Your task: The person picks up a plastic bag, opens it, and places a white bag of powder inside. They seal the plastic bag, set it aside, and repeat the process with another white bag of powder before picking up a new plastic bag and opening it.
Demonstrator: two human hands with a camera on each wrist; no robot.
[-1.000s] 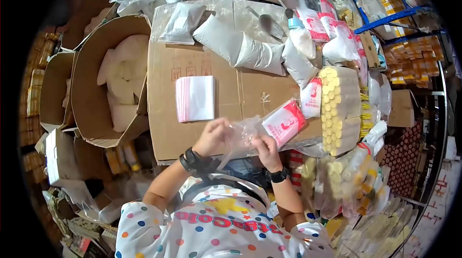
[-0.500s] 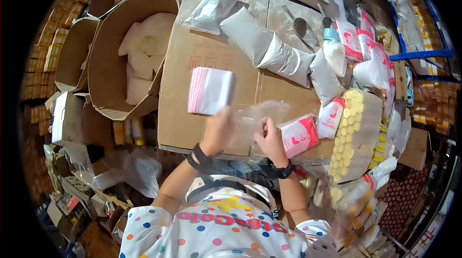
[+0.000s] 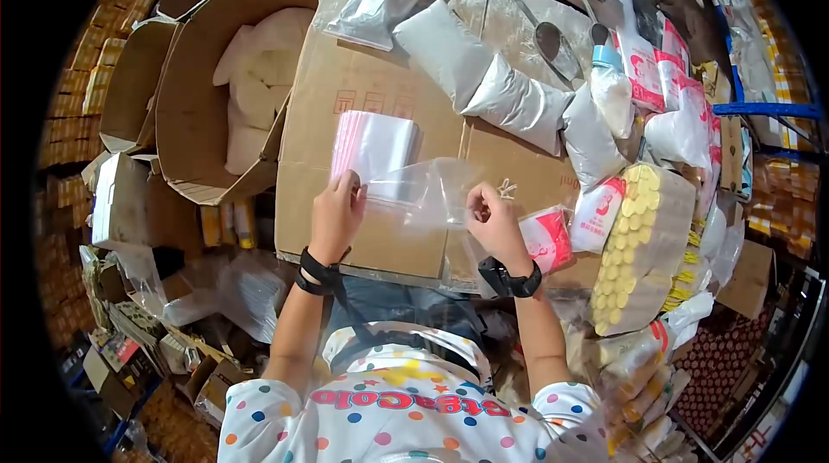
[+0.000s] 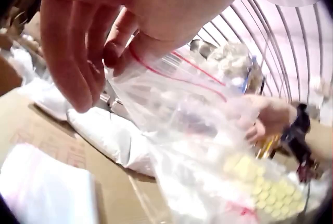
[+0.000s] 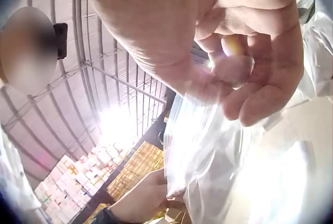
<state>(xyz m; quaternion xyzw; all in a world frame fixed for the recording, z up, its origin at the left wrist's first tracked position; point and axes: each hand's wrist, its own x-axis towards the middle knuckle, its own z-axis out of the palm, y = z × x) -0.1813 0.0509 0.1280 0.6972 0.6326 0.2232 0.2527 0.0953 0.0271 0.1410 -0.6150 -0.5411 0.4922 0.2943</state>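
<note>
A clear plastic bag (image 3: pixel 423 191) is stretched between both hands above the cardboard surface. The left hand (image 3: pixel 337 219) pinches one end of it; in the left wrist view, red lines run along the bag (image 4: pixel 177 115) near that hand's thumb and fingertips. The right hand (image 3: pixel 498 225) holds the other end, and in the right wrist view the bag (image 5: pixel 200 146) hangs from its thumb and curled fingers. Just beyond the left hand lies a stack of clear bags with pink edges (image 3: pixel 371 148). A red and white packet (image 3: pixel 546 238) lies beside the right hand.
White filled bags (image 3: pixel 518 104) cross the cardboard (image 3: pixel 345 238) behind the hands. At the right stand a bundle of yellow-ended sticks (image 3: pixel 635 247) and more red and white packets (image 3: pixel 643 74). Metal scoops (image 3: pixel 549 41) lie at the back. A large open carton (image 3: pixel 186 100) is on the left.
The hands have moved apart, spreading the clear bag between them, and the left hand now sits at the near edge of the stack. The head view has shifted, moving the surface within the frame.
</note>
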